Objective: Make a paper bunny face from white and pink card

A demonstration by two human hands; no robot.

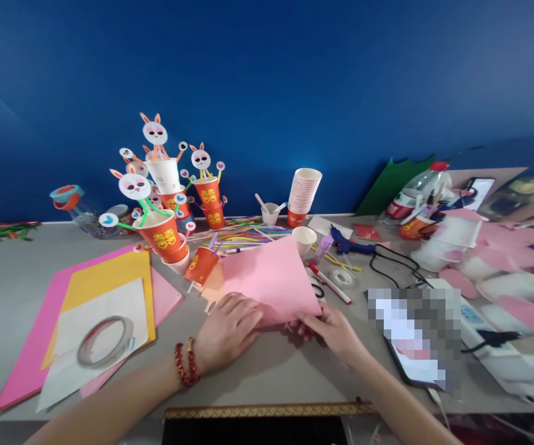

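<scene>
A sheet of pink paper (269, 275) slants up from the grey table in front of me, its near edge bent or folded over. My left hand (232, 324) is closed on its lower left part, fingers together on top; a red bead bracelet circles the wrist. At the lower right corner, my right hand (325, 327) pinches the paper between thumb and fingers, some of them hidden below it. Just left of the sheet, a tipped red paper cup (202, 266) lies by an orange paper cutout (211, 287). Black scissor handles (317, 289) peek out at its right.
Rabbit-faced cup figures (158, 238) stand back left. Coloured sheets (75, 281) bear a tape roll (104, 341). Behind are pipe cleaners (243, 235) and stacked cups (305, 191). A red marker (329, 283), corded glue gun (353, 243), phone (410, 346) and power strip (494, 352) lie right.
</scene>
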